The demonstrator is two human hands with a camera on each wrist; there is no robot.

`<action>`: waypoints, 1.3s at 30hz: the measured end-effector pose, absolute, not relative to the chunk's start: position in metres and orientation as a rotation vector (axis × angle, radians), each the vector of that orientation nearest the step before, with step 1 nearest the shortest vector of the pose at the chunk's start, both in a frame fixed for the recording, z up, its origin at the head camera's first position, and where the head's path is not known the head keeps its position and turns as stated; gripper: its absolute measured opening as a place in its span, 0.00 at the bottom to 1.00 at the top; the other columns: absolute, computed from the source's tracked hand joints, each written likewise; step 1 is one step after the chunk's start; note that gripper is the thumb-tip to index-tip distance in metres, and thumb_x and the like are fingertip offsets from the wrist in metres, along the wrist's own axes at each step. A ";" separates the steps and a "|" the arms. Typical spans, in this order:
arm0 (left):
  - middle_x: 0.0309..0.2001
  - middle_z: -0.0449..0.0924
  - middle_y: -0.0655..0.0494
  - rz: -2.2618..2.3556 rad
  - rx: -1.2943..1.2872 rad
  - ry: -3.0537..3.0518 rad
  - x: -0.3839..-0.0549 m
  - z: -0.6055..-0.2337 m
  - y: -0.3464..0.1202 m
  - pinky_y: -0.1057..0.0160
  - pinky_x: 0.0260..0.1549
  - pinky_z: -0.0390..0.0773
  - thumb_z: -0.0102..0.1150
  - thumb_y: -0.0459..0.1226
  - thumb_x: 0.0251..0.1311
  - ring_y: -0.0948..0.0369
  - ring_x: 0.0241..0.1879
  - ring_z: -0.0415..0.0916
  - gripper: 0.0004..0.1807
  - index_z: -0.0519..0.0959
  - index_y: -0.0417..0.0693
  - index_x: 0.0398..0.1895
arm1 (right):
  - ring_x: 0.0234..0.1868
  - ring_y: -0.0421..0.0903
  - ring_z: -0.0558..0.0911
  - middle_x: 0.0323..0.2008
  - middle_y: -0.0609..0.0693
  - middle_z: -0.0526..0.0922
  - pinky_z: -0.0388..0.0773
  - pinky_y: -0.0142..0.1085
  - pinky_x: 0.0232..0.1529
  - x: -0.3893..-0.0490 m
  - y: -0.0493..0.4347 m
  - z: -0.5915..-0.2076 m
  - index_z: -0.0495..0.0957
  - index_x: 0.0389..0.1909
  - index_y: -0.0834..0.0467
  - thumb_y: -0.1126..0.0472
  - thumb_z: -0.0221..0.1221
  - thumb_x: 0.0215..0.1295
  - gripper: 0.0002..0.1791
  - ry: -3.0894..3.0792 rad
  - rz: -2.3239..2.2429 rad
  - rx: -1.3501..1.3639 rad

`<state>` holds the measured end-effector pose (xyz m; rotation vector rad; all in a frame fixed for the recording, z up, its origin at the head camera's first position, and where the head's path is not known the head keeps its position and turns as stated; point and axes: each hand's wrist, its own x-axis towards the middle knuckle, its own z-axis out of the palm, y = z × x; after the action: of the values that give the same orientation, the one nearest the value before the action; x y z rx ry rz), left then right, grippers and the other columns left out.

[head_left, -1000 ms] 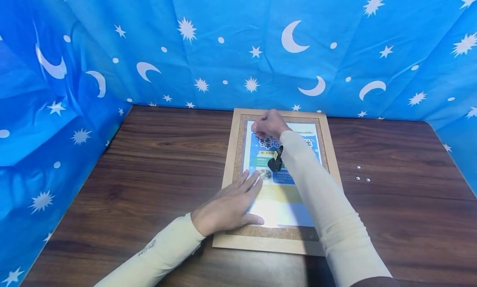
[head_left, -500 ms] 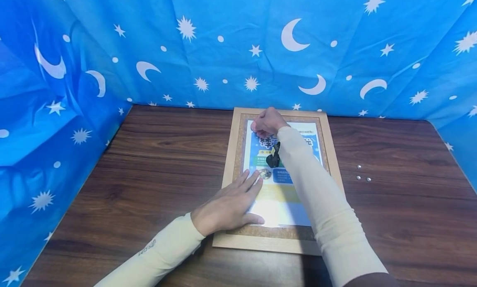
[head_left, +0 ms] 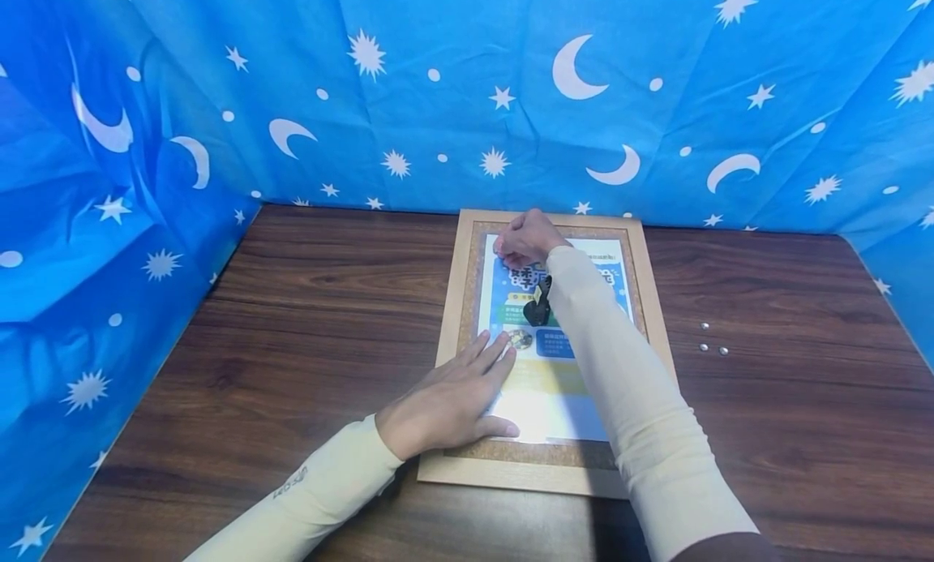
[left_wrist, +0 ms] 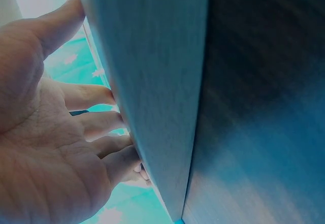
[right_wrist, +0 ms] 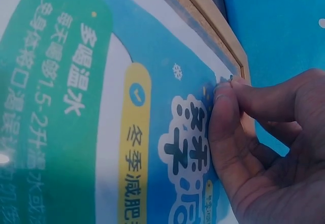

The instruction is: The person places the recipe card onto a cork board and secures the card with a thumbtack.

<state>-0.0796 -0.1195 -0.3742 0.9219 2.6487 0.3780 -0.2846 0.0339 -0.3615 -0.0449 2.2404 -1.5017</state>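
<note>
In the head view almost nothing has shifted over the last second: the right hand stays at the upper left corner of the poster on the framed board, so work there seems unfinished. The left hand, grip released, rests on the poster's lower left. Silver studs lie right of the board on the brown tabletop, before a blue curtain.

In the left wrist view, loose fingers reach past the board's edge.

In the right wrist view, thumb and forefinger pinch a small thing, mostly hidden.
</note>
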 end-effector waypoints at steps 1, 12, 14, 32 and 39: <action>0.80 0.43 0.37 0.376 0.918 2.647 -0.080 -0.374 -0.120 0.49 0.76 0.44 0.58 0.58 0.67 0.42 0.79 0.37 0.50 0.53 0.34 0.78 | 0.30 0.47 0.83 0.34 0.60 0.84 0.86 0.37 0.40 -0.285 0.034 -0.362 0.82 0.42 0.71 0.73 0.60 0.66 0.06 2.239 -1.500 -0.044; 0.80 0.42 0.38 0.368 0.912 2.644 -0.078 -0.375 -0.120 0.49 0.76 0.44 0.57 0.59 0.68 0.43 0.79 0.37 0.50 0.53 0.35 0.79 | 0.29 0.46 0.82 0.33 0.58 0.84 0.85 0.35 0.38 -0.286 0.035 -0.364 0.82 0.44 0.71 0.74 0.60 0.68 0.07 2.210 -1.509 -0.039; 0.80 0.42 0.38 0.366 0.913 2.644 -0.078 -0.375 -0.120 0.49 0.76 0.44 0.57 0.59 0.67 0.43 0.79 0.37 0.50 0.53 0.35 0.79 | 0.29 0.46 0.82 0.33 0.58 0.84 0.85 0.35 0.38 -0.285 0.034 -0.363 0.82 0.44 0.71 0.73 0.60 0.68 0.07 2.211 -1.503 -0.038; 0.80 0.41 0.38 0.370 0.924 2.639 -0.080 -0.374 -0.120 0.49 0.76 0.44 0.57 0.58 0.68 0.42 0.79 0.36 0.50 0.52 0.34 0.79 | 0.30 0.47 0.84 0.38 0.63 0.85 0.86 0.38 0.42 -0.286 0.037 -0.363 0.79 0.47 0.72 0.72 0.60 0.67 0.10 2.183 -1.548 -0.027; 0.80 0.41 0.37 0.368 0.925 2.641 -0.079 -0.374 -0.120 0.49 0.76 0.43 0.57 0.58 0.68 0.42 0.79 0.37 0.49 0.52 0.34 0.79 | 0.30 0.47 0.84 0.37 0.62 0.85 0.86 0.38 0.42 -0.285 0.037 -0.362 0.78 0.47 0.72 0.73 0.60 0.67 0.10 2.173 -1.557 -0.017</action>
<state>-0.0791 -0.1201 -0.3738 0.9246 2.6412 0.3685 -0.2848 0.0368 -0.3624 -0.0169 2.1728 -1.5565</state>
